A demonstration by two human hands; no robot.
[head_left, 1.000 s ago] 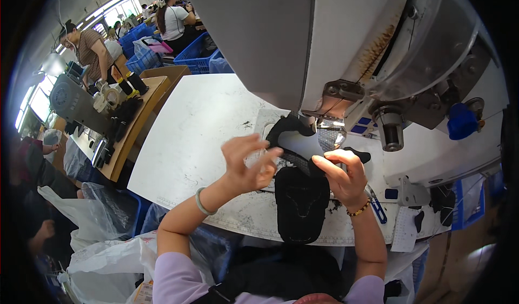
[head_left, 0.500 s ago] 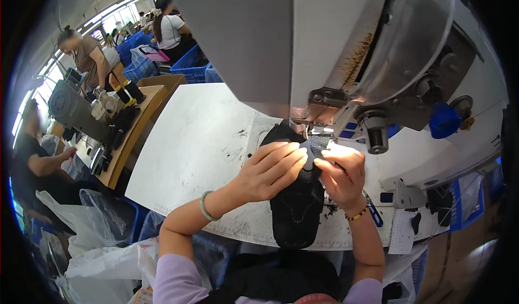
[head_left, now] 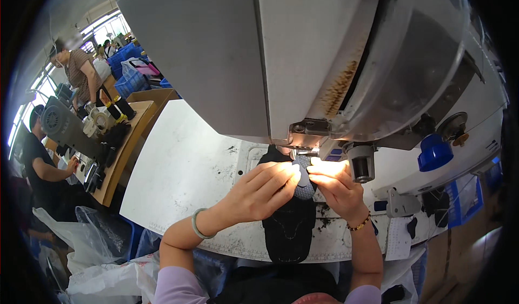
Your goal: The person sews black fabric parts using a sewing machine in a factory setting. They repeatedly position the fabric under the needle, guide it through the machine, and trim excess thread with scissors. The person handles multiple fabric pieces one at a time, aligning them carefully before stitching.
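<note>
Black fabric piece (head_left: 289,236) lies flat on the white tabletop (head_left: 170,166) in front of me, its upper end running in beneath the head of the sewing machine (head_left: 216,61) and its rounded lower end reaching the front edge. Over its upper part sits a textured grey piece (head_left: 305,190), and I have that pinched from both sides: the fingertips of my left hand (head_left: 262,193) are closed on its left edge, and the thumb and fingers of my right hand (head_left: 341,190) grip its right edge, close beside the machine's foot, where the lamp glares on my fingertips. As for progress, pale lines already mark a horned outline on the lower half of the black fabric. I would judge the piece to be partway through its handling, since neither hand has let go and the upper part lies at the needle area. Whether the grey piece is joined to the black fabric, and how much stitching remains, I cannot tell, because my fingers and the machine hide the place. Of writing, fine ruler-like marks run along the tabletop's front edge, faint lines cover the white sheet (head_left: 398,239) on my right, and a white plastic bag (head_left: 116,274) low on my left carries reddish print. Another grey machine (head_left: 62,123) at the far left bears lettering too small to make out reliably.
</note>
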